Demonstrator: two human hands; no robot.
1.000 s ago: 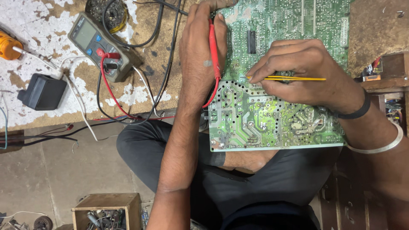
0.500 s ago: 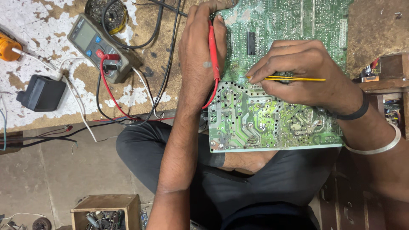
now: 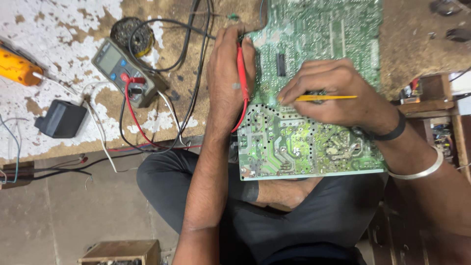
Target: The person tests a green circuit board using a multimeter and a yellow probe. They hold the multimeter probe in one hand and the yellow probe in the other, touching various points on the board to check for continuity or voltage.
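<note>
Fingers [image 3: 235,54] pinch red probe [image 3: 241,73] on circuit board [image 3: 314,142].

Green circuit board [image 3: 314,127] with silver solder dots; red probe [image 3: 241,73]; yellow probe [image 3: 326,98]; grey multimeter [image 3: 125,71]; brown surface [image 3: 412,54], white-patched.

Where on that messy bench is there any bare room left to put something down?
Bare bench shows right of the circuit board, up to the wooden box, and a small patch between the black adapter and the multimeter. It is crowded around the multimeter's leads and beside the left hand, where cables run.
</note>
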